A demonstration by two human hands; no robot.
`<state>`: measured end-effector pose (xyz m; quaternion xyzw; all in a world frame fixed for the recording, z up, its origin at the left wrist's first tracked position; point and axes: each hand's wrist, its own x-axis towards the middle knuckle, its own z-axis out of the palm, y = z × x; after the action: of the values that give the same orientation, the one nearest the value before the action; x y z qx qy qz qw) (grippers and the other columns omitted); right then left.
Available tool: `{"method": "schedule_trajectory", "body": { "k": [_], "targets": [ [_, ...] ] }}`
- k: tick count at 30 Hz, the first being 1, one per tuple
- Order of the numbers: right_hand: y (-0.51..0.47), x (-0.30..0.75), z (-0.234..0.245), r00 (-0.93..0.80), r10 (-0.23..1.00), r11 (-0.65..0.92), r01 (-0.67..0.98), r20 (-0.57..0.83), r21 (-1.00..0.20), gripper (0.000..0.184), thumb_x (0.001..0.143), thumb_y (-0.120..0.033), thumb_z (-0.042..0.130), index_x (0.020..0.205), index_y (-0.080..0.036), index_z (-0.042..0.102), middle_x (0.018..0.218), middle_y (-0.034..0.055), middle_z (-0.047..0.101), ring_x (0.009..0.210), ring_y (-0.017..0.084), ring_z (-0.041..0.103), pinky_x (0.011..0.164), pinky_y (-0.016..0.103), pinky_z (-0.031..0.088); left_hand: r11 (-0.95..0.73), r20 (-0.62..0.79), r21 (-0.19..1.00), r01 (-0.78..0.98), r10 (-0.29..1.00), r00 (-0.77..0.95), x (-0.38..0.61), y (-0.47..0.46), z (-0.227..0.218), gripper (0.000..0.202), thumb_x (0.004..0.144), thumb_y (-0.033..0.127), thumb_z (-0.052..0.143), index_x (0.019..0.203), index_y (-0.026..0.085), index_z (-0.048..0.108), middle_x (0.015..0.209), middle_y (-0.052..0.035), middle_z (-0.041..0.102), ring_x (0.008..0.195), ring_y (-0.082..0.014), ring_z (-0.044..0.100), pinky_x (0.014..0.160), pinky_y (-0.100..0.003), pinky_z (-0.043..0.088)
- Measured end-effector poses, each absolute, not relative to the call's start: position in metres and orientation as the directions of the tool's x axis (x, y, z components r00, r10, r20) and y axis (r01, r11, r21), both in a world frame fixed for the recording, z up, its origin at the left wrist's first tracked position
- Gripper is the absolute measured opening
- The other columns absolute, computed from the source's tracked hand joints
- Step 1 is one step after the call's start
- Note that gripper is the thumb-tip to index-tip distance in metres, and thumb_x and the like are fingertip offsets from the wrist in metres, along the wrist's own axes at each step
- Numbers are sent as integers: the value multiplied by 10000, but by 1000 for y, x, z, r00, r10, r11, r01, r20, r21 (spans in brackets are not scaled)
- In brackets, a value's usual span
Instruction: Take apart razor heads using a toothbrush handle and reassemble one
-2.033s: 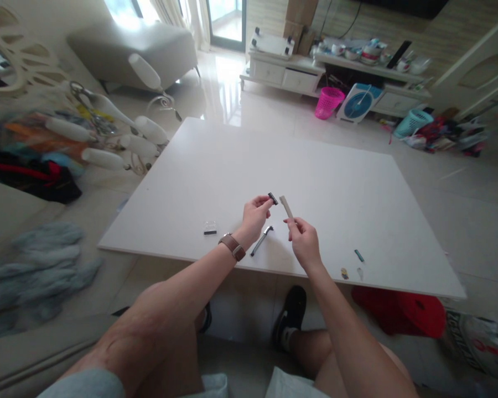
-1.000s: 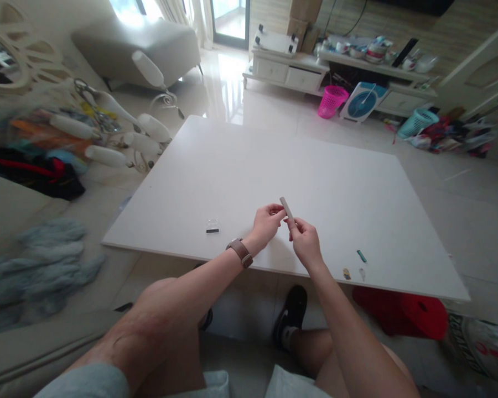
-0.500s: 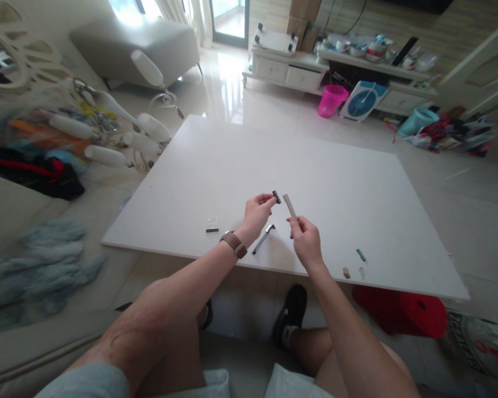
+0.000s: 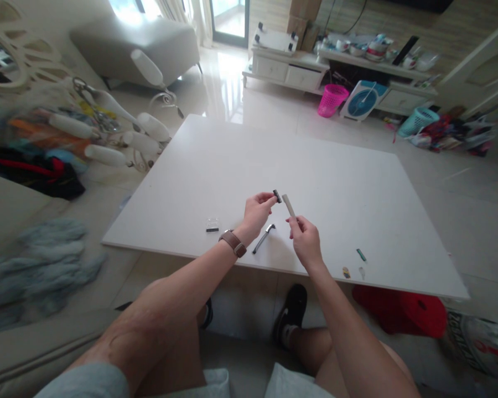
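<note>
Between the fingertips of my left hand is a small black razor head, held above the white table. My right hand grips a slim grey-beige stick with a flat end, perhaps a brush; its tip is close to the razor head, and I cannot tell if they touch. Below my hands, a razor handle with a bent silver neck lies on the table. Left of my wrist sits a small clear case with a dark strip in it.
The white table spans the middle. Near its right front edge lie a small green strip, a yellow-and-dark piece and a small clear piece. A chandelier stands past the left edge; a red roll is below the front edge.
Almost nothing differs. Both hands keep their holds, with only a very slight shift of the razor head and the stick.
</note>
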<state>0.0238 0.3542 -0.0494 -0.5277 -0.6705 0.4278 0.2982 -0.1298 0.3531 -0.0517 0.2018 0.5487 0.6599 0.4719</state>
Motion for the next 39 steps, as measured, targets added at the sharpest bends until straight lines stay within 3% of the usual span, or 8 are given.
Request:
{"method": "schedule_trajectory", "body": {
  "k": [17, 39],
  "targets": [
    [352, 23, -47, -283, 957, 79, 471, -65, -878, 392, 914, -532, 517, 827, -178, 660, 569, -30, 492, 541, 129, 429, 527, 266, 295, 41, -249, 918, -395, 835, -492, -132, 353, -50, 176, 707, 271, 743, 824, 151, 691, 732, -16, 670, 518, -60, 432, 528, -230, 356],
    [358, 25, -51, -319, 945, 74, 427, -74, -901, 438, 896, -572, 536, 765, -167, 643, 540, -34, 449, 509, 113, 383, 502, 261, 274, 97, -217, 953, -286, 878, -427, -120, 346, -47, 95, 740, 234, 701, 760, 142, 690, 654, -12, 634, 541, -80, 480, 500, -220, 356]
  ]
}}
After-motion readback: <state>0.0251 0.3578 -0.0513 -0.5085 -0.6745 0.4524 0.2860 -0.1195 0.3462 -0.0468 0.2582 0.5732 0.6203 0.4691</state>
